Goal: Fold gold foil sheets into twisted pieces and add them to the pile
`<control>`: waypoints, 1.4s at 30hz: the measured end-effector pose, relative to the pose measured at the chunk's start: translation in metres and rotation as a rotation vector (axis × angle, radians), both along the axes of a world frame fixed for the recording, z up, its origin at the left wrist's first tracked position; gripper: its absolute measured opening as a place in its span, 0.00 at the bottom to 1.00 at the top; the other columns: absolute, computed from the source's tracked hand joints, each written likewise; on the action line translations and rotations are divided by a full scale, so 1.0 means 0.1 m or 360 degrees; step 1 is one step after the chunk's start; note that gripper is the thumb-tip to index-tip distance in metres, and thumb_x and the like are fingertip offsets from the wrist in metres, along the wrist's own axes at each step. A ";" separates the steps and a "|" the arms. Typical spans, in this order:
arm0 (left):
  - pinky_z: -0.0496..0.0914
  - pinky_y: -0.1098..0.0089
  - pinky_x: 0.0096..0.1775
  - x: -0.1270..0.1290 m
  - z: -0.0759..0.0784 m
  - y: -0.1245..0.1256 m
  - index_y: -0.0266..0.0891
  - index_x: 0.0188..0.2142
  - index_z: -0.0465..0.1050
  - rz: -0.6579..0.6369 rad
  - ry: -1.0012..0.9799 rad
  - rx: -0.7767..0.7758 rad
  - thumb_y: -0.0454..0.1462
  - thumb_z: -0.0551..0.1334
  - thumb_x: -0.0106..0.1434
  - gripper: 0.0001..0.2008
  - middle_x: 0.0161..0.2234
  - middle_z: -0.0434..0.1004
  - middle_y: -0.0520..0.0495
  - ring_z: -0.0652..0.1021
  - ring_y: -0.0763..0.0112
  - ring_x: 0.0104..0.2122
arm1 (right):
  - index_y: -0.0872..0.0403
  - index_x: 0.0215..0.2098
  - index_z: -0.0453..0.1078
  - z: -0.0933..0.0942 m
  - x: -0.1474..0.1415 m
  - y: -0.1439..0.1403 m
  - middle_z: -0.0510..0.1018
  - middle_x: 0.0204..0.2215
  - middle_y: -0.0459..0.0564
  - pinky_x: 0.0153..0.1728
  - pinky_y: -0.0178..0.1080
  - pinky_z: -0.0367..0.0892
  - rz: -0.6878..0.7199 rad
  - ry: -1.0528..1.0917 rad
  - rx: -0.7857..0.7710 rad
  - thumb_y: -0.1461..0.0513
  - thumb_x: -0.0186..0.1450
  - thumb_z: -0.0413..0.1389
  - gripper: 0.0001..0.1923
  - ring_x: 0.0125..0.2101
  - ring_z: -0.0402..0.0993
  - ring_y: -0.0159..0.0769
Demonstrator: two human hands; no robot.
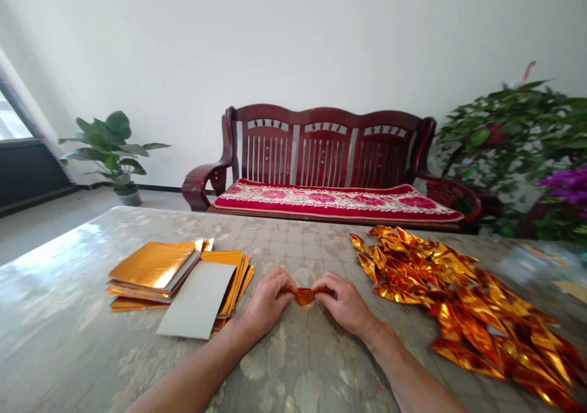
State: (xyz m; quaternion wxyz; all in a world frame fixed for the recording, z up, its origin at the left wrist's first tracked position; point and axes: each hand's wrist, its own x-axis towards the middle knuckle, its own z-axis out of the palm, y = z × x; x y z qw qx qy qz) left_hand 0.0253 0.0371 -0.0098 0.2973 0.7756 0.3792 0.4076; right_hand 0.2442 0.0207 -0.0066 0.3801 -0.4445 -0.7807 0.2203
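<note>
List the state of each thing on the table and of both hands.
Small gold foil piece: folded, pinched between both hands above the table.
Left hand: closed on the piece's left end.
Right hand: closed on its right end.
Stack of flat gold foil sheets: unfolded, one sheet lying silver side up.
Pile of folded gold foil shapes: heaped loosely at right.

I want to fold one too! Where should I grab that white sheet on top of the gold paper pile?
Probably pinch the white sheet at its near edge, coming from the table's front. That edge sticks out past the gold paper pile, so fingers could slip underneath.
</note>
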 end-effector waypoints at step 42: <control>0.69 0.72 0.43 -0.12 0.01 -0.02 0.41 0.36 0.76 -0.0188 0.0123 0.0284 0.36 0.53 0.71 0.12 0.38 0.77 0.46 0.77 0.71 0.39 | 0.46 0.46 0.76 0.11 0.06 -0.05 0.80 0.35 0.46 0.36 0.35 0.64 0.0183 -0.0635 0.0427 0.63 0.69 0.54 0.11 0.35 0.74 0.35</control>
